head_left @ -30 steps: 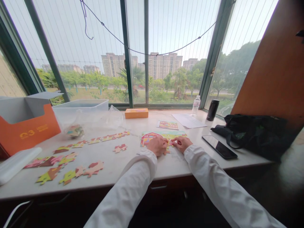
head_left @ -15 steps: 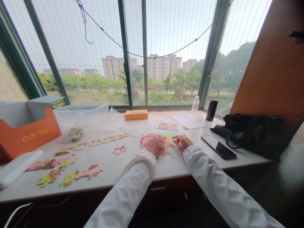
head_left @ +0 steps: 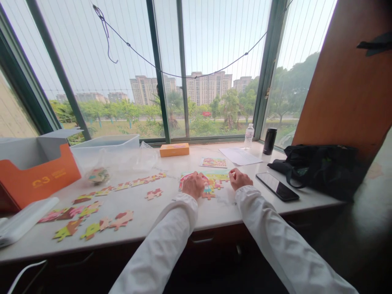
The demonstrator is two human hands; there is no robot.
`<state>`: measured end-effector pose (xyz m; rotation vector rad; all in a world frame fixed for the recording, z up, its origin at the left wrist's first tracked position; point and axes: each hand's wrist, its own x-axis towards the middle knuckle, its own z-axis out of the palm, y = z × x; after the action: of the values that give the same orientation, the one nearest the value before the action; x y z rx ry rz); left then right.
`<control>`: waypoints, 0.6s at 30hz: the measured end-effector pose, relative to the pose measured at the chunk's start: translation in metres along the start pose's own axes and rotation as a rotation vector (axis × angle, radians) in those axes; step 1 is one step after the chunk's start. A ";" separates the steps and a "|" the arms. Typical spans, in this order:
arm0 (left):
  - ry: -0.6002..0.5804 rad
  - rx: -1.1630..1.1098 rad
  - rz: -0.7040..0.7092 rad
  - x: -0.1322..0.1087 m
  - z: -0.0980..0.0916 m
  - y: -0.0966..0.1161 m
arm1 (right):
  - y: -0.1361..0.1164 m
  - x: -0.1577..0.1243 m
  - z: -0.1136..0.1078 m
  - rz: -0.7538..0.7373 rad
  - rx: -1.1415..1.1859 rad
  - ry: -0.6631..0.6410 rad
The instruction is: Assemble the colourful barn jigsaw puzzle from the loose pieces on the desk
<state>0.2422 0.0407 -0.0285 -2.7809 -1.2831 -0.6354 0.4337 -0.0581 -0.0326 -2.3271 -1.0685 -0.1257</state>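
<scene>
A partly assembled jigsaw puzzle lies on the table in front of me, with a red barn and yellow and green parts. My left hand rests on its left side, fingers bent down against the pieces and hiding some of them. At the right edge of the puzzle is my right hand, its fingers curled together in a pinch. Whatever they may hold is too small to make out. An orange-brown piece juts out from the puzzle's lower edge. Just beyond lies a picture card.
Loose puzzle pieces and rows of pieces spread over the left of the table. Behind them are a plastic bag, a clear bin and an orange box. A phone, black bag, bottle and tumbler stand right.
My right hand has drawn back from the puzzle's middle to its right edge, its fingers now curled. My left hand has shifted slightly left, uncovering more pieces. The view has turned a little.
</scene>
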 end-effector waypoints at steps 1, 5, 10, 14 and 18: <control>0.002 -0.002 -0.005 0.000 -0.001 0.000 | 0.002 0.001 0.001 0.005 -0.010 0.018; 0.000 -0.010 -0.059 -0.001 -0.010 -0.002 | 0.015 0.009 0.009 0.026 -0.114 0.106; -0.004 0.020 -0.096 -0.012 -0.031 -0.002 | 0.025 0.019 0.019 0.026 -0.190 -0.071; 0.056 0.010 -0.066 -0.038 -0.049 0.005 | 0.024 0.021 0.024 0.002 -0.175 -0.101; 0.086 0.009 -0.101 -0.069 -0.062 0.005 | 0.024 0.022 0.028 0.000 -0.167 -0.092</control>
<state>0.1837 -0.0236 0.0042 -2.6627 -1.4127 -0.7435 0.4615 -0.0411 -0.0600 -2.5031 -1.1411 -0.1123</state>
